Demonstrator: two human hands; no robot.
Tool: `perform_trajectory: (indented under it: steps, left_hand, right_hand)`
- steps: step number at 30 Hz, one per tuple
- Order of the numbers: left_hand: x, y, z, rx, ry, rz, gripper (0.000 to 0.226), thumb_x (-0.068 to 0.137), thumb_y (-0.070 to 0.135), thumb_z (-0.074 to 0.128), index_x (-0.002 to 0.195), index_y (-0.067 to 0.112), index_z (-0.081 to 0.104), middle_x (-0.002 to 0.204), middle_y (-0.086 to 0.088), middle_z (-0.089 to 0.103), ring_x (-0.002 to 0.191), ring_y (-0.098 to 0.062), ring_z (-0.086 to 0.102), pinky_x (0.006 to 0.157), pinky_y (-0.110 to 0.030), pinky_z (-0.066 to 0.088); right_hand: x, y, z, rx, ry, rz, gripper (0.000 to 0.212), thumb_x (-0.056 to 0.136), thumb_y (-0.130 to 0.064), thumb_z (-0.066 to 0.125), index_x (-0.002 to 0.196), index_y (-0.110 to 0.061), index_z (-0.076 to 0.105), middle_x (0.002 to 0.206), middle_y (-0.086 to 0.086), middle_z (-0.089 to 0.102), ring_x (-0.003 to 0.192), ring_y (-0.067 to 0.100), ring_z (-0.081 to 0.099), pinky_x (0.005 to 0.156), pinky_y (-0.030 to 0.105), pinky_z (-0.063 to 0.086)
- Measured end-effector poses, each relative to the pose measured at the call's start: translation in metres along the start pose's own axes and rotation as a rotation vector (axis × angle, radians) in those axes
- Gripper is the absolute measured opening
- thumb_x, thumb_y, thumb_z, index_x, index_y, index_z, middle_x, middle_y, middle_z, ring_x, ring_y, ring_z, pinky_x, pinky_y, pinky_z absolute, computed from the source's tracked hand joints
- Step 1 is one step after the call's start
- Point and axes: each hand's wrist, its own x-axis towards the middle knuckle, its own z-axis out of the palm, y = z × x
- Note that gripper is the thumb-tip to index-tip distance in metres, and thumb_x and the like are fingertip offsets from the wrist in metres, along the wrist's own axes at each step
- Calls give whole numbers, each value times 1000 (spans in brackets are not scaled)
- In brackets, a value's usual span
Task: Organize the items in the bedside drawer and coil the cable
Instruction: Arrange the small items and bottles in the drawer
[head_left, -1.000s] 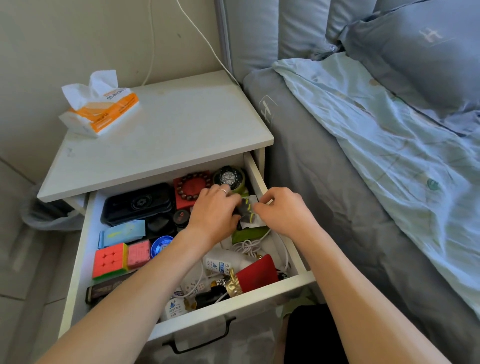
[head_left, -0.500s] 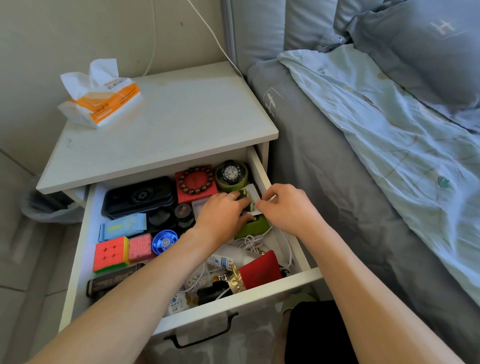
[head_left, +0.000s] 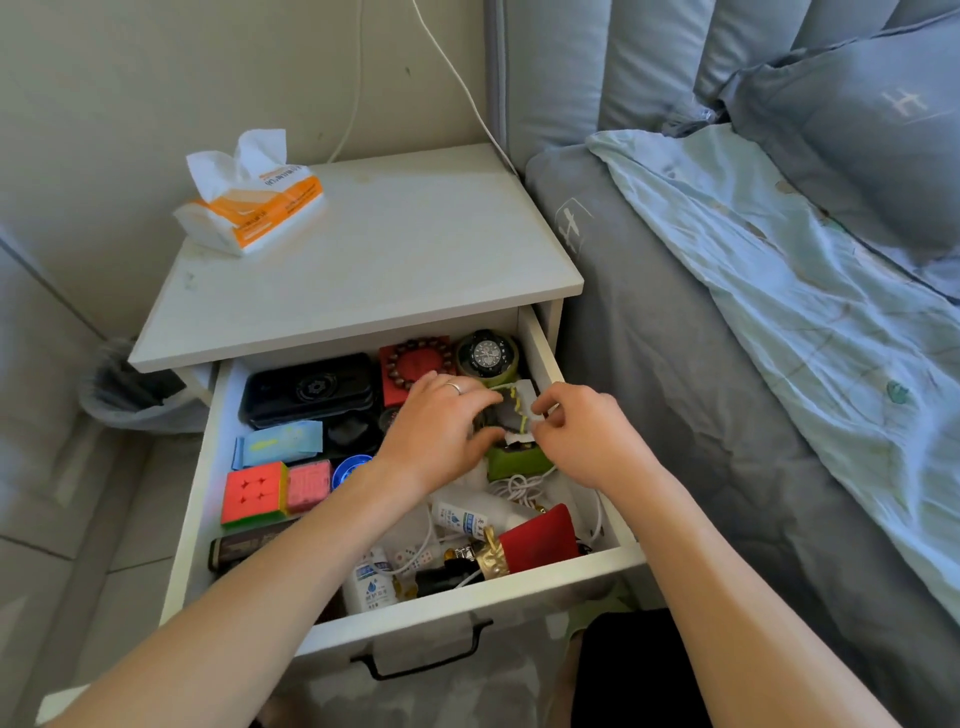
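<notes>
Handling: both hands are in the open drawer (head_left: 205, 499), working one small card (head_left: 522, 410) that carries a yellow-green braided cord, just in front of the watch (head_left: 487, 355).
Left hand (head_left: 441, 436): grip closed on the card's left side, fingers curled over it, ring visible; what the thumb does underneath is hidden.
Right hand (head_left: 582, 431): grip closed, fingertips pinching the card's right edge, close to the drawer's right wall.
Cable (head_left: 519, 486): white, loose and tangled, in front of the watch, past the green box (head_left: 517, 460), partly under the bottle (head_left: 475, 514); not coiled yet.
Other items: bead bracelet on a red box (head_left: 415, 364) left of the watch, black case (head_left: 311, 389) further left, cubes (head_left: 254, 491) front-left of the watch, red pouch (head_left: 540, 535) at the drawer front.
Stage: judging by the layout, sorting is mid-way and the cable step is not started.
Risk 1: the card is thin and held by its edges; it may bend or slip and drop among the clutter.
Risk 2: the cord could snag on the watch or the green box as the card moves.
Risk 3: the left forearm lies over the bottle and pouch; pulling back carelessly may knock them.
Risk 4: tugging the cable while it is pinned under things may drag those along or tighten the tangle.
Tabletop (head_left: 363, 249): tissue pack (head_left: 254, 202) behind and left of the watch, well apart from the hands.
</notes>
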Motion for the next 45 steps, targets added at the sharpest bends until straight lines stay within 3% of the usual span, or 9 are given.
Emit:
perform_trajectory:
  steps: [5, 9, 15, 21, 26, 31, 34, 41, 45]
  left_hand:
    - [-50, -13, -38, -247, -25, -146, 25, 92, 30, 68, 116, 23, 72, 109, 9, 72, 98, -6, 65, 88, -30, 52]
    - [-84, -29, -52, -339, -52, -335, 22, 92, 18, 67, 112, 24, 73, 99, 15, 68, 92, -1, 62, 78, -9, 44]
    - [-112, -52, -50, -236, -151, -470, 27, 92, 14, 62, 112, 30, 72, 108, 6, 70, 93, -12, 63, 83, -31, 52]
    - [-120, -57, -51, -219, -183, -492, 34, 92, 15, 61, 121, 31, 68, 115, 6, 68, 94, -13, 63, 87, -37, 53]
    - [-115, -51, -49, -218, -225, -449, 34, 90, 23, 67, 124, 29, 66, 115, 5, 69, 101, -14, 62, 89, -34, 52]
    - [-107, -45, -46, -174, -278, -413, 36, 92, 29, 65, 127, 31, 61, 119, 6, 65, 113, -17, 57, 91, -35, 49]
    - [-101, -41, -44, -248, -267, -421, 40, 89, 33, 69, 128, 33, 57, 116, 9, 64, 108, -14, 59, 88, -34, 50]
    - [-79, -20, -29, -610, -384, -471, 56, 80, 43, 78, 129, 36, 52, 110, 13, 66, 96, -4, 65, 88, -29, 55]
    - [-80, -19, -25, -518, -441, -416, 36, 90, 48, 67, 123, 35, 61, 109, 17, 66, 97, -3, 65, 82, -26, 55]
  right_hand:
    - [-9, -23, 6, -66, -115, -99, 27, 95, -20, 56, 122, -19, 60, 108, 2, 67, 92, 15, 61, 79, 27, 51]
    - [-12, -46, 28, -120, -225, -183, 30, 94, -22, 56, 123, -21, 59, 106, 0, 67, 92, 16, 62, 77, 29, 52]
    - [-3, -71, 64, -313, -368, -283, 43, 89, -24, 59, 132, -23, 53, 123, 3, 61, 111, 22, 57, 91, 37, 51]
    - [4, -85, 86, -635, -703, -344, 73, 81, -29, 72, 146, -31, 40, 136, 4, 45, 121, 26, 49, 96, 41, 48]
    - [10, -81, 77, -586, -599, -355, 36, 86, -27, 70, 119, -20, 58, 116, 3, 59, 96, 19, 48, 77, 31, 42]
    - [3, -70, 51, -551, -521, -337, 19, 93, -30, 60, 106, -17, 62, 101, -2, 56, 97, 19, 54, 78, 31, 44]
    - [-4, -60, 39, -341, -449, -310, 5, 92, -29, 62, 90, -25, 63, 87, -9, 61, 85, 13, 58, 72, 29, 47]
    - [-10, -55, 17, 191, -376, -26, 6, 91, -14, 62, 91, -12, 67, 80, 3, 74, 73, 12, 73, 75, 33, 61]
    - [-9, -46, 13, -209, -335, -16, 17, 91, -21, 50, 87, -8, 60, 84, 9, 65, 74, 22, 63, 69, 36, 55]
